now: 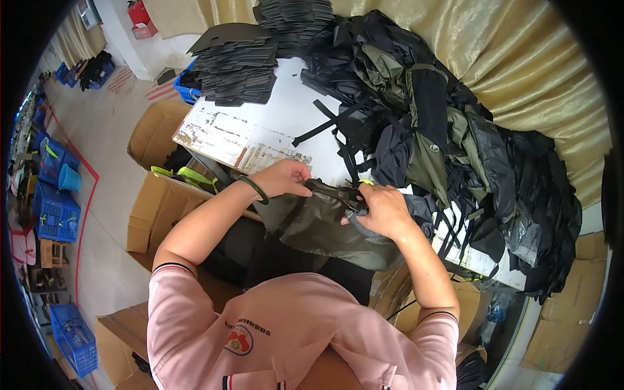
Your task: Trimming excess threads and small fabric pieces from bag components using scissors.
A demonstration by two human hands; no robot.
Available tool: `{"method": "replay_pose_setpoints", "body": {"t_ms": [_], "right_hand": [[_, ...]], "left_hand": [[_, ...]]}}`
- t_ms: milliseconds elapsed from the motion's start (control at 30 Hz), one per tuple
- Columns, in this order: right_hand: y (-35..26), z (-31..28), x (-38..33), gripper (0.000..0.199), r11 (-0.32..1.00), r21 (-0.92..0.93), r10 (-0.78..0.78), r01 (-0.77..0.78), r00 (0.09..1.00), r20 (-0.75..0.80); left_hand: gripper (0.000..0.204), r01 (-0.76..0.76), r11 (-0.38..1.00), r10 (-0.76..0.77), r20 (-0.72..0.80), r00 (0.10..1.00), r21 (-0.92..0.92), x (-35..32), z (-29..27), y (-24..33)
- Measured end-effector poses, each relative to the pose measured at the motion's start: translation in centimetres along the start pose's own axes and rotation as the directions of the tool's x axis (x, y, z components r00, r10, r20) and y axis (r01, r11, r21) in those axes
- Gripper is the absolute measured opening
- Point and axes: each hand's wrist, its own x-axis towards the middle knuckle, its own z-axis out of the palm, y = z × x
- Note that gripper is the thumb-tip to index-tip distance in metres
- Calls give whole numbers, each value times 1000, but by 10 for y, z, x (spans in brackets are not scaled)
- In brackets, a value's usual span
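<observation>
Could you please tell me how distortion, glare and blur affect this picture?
Head view, rim: black corners, and the blue crate at lower left leans; head view, light: bright sheen streaks the gold curtain; head view, middle: left hand and right hand show no obvious motion blur.

My scuffed white table (273, 123) carries stacks of dark flat sheets (234, 71) at its far end and, rightward, a big heap of black and olive fabric (429, 130).
</observation>
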Motion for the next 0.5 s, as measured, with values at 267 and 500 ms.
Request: {"method": "replay_pose_setpoints", "body": {"t_ms": [267, 500], "right_hand": [[-5, 0, 0, 58, 999, -30, 17, -18, 999, -27], [3, 7, -8, 37, 998, 0, 70, -70, 998, -9]], "left_hand": [[21, 1, 1000, -1, 4, 1000, -7, 2, 3, 4], [21, -6, 999, 5, -7, 1000, -33, 1, 7, 8]]}}
